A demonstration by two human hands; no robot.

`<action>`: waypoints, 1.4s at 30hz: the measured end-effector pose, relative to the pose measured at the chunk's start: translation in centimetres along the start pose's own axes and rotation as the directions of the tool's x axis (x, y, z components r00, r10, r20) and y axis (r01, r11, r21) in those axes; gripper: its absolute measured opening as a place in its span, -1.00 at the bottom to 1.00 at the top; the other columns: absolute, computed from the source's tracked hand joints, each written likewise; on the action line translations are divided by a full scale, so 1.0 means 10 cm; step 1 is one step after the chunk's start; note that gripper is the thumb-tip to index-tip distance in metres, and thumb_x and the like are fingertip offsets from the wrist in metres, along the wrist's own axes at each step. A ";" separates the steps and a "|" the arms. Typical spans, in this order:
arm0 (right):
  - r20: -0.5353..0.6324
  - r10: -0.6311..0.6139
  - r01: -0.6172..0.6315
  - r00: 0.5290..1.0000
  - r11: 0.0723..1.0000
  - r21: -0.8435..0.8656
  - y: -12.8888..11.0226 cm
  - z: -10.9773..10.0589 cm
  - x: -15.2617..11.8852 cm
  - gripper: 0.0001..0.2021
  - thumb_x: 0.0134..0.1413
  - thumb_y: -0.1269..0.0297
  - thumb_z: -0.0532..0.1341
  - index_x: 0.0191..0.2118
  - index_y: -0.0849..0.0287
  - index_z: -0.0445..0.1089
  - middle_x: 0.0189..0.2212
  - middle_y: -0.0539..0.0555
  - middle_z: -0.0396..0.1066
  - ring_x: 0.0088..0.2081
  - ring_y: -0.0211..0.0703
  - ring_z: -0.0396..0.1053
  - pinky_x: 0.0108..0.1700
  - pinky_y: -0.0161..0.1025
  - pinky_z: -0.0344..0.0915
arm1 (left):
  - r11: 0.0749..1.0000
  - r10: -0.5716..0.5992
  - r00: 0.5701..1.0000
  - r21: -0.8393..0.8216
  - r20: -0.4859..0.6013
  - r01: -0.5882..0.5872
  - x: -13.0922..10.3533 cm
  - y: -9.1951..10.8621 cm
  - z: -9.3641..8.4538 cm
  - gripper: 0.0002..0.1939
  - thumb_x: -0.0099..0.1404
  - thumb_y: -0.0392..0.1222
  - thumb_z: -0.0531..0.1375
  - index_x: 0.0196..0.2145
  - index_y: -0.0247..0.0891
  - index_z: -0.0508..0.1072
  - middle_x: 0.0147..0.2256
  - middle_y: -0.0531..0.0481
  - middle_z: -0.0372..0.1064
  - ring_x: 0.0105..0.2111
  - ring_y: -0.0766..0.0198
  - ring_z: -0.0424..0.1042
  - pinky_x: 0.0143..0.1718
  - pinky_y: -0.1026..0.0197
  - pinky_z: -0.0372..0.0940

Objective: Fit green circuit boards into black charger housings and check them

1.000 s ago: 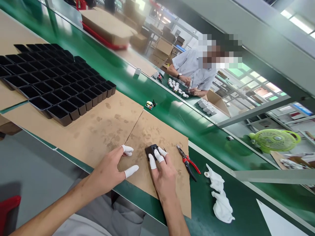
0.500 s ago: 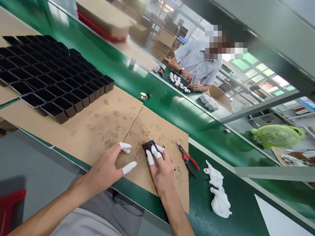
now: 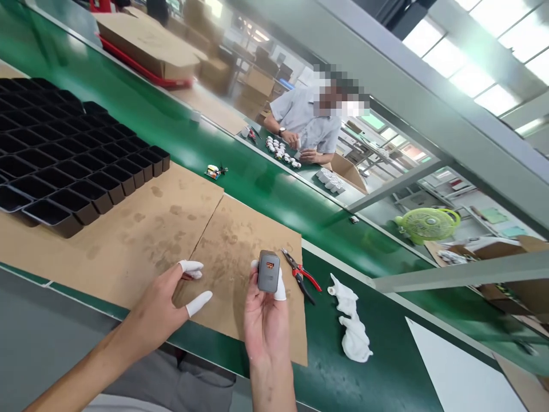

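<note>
Crossing the view on a slant, the green workbench (image 3: 328,375) bears two abutting cardboard sheets (image 3: 244,229), both marked with dark smudges. A block of open-topped black containers (image 3: 91,201) stands in close rows on the cardboard at the left. Beyond the green belt (image 3: 266,191), a co-worker (image 3: 315,123) in a pale shirt sits over small white parts (image 3: 281,150); a lime-green fan (image 3: 431,224) stands farther right. The left hand (image 3: 152,306) is over the near part of the cardboard, thumb and fingers spread, grasp slack; whether it touches the surface cannot be told. The right hand (image 3: 266,320) is turned palm up and grips a dark grey case (image 3: 269,273) between its thumb and fingers, in front of the cardboard's right-hand sheet. The case face bears an orange mark, with fainter print below, too small to read. Crumpled white fabric (image 3: 355,340) lies on bare green bench at the right. Pliers (image 3: 299,271) with red and black handles lie across the cardboard's right edge, near the case. A small circuit assembly (image 3: 212,171) rests on the belt. White covers sheathe visible fingertips of both hands.
</note>
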State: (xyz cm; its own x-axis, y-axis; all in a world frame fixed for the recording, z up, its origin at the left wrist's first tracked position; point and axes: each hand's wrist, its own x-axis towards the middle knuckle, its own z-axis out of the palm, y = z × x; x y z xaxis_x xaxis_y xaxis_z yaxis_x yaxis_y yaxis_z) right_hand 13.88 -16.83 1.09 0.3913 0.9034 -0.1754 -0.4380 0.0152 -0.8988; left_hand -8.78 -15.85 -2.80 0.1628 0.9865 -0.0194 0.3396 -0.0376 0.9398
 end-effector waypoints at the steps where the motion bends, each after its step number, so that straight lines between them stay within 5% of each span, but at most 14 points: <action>1: -0.001 0.025 -0.025 1.000 0.999 0.039 0.01 0.02 -0.03 -0.67 0.36 -0.05 0.50 0.09 -0.02 0.72 0.17 0.11 0.71 0.28 0.00 0.65 0.38 -0.05 0.58 | 1.000 0.005 1.000 -0.001 -0.006 -0.005 0.00 0.01 0.00 -0.53 0.47 0.27 0.35 0.12 -0.07 0.51 0.08 -0.16 0.64 0.11 -0.14 0.66 0.12 -0.16 0.62; 12: -0.042 0.151 -0.139 0.988 0.966 0.216 -0.04 0.14 -0.14 -0.63 0.26 -0.04 0.57 0.11 -0.07 0.73 0.19 0.01 0.71 0.20 -0.10 0.69 0.29 -0.14 0.64 | 1.000 -0.002 1.000 -0.003 -0.013 0.002 0.02 0.04 -0.01 -0.56 0.45 0.25 0.36 0.10 -0.05 0.52 0.09 -0.14 0.65 0.12 -0.15 0.66 0.17 -0.22 0.61; 16: -0.016 0.093 -0.092 0.996 0.995 0.040 -0.04 0.18 -0.15 -0.51 0.22 -0.18 0.56 0.13 -0.04 0.68 0.20 0.03 0.69 0.24 -0.09 0.66 0.32 -0.17 0.61 | 0.993 0.108 0.994 0.037 -0.014 -0.108 -0.02 0.08 0.01 -0.54 0.44 0.15 0.39 0.18 -0.02 0.49 0.10 -0.13 0.62 0.14 -0.16 0.65 0.21 -0.24 0.58; 18: 0.022 0.043 -0.042 0.999 0.996 -0.073 -0.02 0.20 -0.11 -0.47 0.23 -0.19 0.56 0.16 -0.02 0.63 0.19 0.07 0.69 0.22 -0.09 0.66 0.26 -0.19 0.64 | 0.977 0.206 0.978 0.067 -0.032 -0.203 0.03 0.17 0.02 -0.35 0.39 0.07 0.44 0.34 -0.02 0.39 0.18 -0.17 0.56 0.11 -0.14 0.65 0.21 -0.21 0.59; 21: 0.078 0.000 0.012 0.997 0.988 -0.152 -0.04 0.20 0.03 -0.37 0.19 -0.10 0.60 0.28 -0.01 0.54 0.20 0.12 0.67 0.22 -0.01 0.65 0.22 -0.12 0.65 | 0.936 0.335 0.942 0.109 0.009 -0.334 0.29 0.38 0.05 -0.14 0.37 -0.02 0.48 0.49 -0.04 0.22 0.35 -0.26 0.39 0.15 -0.12 0.62 0.22 -0.16 0.57; 23: 0.117 -0.041 0.064 0.992 0.977 -0.205 -0.09 0.18 0.17 -0.33 0.17 -0.07 0.61 0.31 -0.01 0.51 0.24 0.14 0.64 0.24 0.04 0.62 0.24 -0.06 0.63 | 0.899 0.407 0.904 0.114 0.131 -0.422 0.56 0.52 0.09 -0.32 0.44 -0.09 0.42 0.41 -0.09 0.32 0.32 -0.26 0.41 0.27 -0.17 0.55 0.29 -0.18 0.51; 27: 0.192 -0.151 0.210 0.970 0.919 -0.334 -0.26 0.07 0.47 -0.49 0.21 0.00 0.59 0.20 -0.03 0.57 0.23 0.11 0.62 0.19 0.05 0.60 0.24 -0.05 0.58 | 0.850 0.482 0.826 0.073 0.290 -0.522 1.11 0.69 0.22 -0.60 0.35 -0.19 0.40 0.11 -0.19 0.49 0.06 -0.20 0.55 0.06 -0.18 0.60 0.10 -0.14 0.52; 31: 0.273 -0.209 0.314 0.939 0.843 -0.437 -0.38 -0.10 0.72 -0.65 0.24 0.02 0.55 0.07 -0.05 0.63 0.04 0.06 0.66 -0.03 0.02 0.62 0.05 -0.07 0.59 | 0.847 0.501 0.804 0.010 0.321 -0.531 1.39 0.67 0.42 -0.53 0.09 -0.33 0.42 -0.02 -0.17 0.50 -0.11 -0.06 0.55 -0.14 -0.03 0.59 -0.11 0.02 0.48; 35: 0.324 -0.231 0.371 0.918 0.791 -0.487 -0.35 -0.24 0.85 -0.71 0.19 -0.04 0.55 -0.10 0.00 0.65 -0.28 -0.01 0.59 -0.30 -0.09 0.52 -0.15 -0.13 0.54 | 0.871 0.484 0.806 -0.093 0.342 -0.483 1.41 0.55 0.52 -0.51 0.03 -0.32 0.42 -0.05 -0.16 0.51 -0.14 0.01 0.56 -0.17 0.06 0.57 -0.15 0.09 0.44; 42: 0.310 -0.251 0.381 0.917 0.783 -0.492 -0.33 -0.30 0.83 -0.72 0.35 -0.06 0.45 -0.11 0.04 0.62 -0.25 0.05 0.66 -0.23 -0.08 0.61 -0.05 -0.11 0.60 | 0.912 0.408 0.831 -0.213 0.377 -0.351 1.30 0.44 0.49 -0.48 0.04 -0.29 0.43 0.00 -0.18 0.53 -0.10 0.01 0.56 -0.11 0.06 0.55 -0.05 0.05 0.41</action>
State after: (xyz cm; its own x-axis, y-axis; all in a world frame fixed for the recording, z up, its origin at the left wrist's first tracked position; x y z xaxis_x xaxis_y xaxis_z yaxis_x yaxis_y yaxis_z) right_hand 20.97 -10.66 1.43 0.2181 0.9574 0.1893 0.2046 0.1449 -0.9681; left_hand -0.61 -3.93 -0.55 0.6235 0.7446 0.2384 0.0554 -0.3462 0.9365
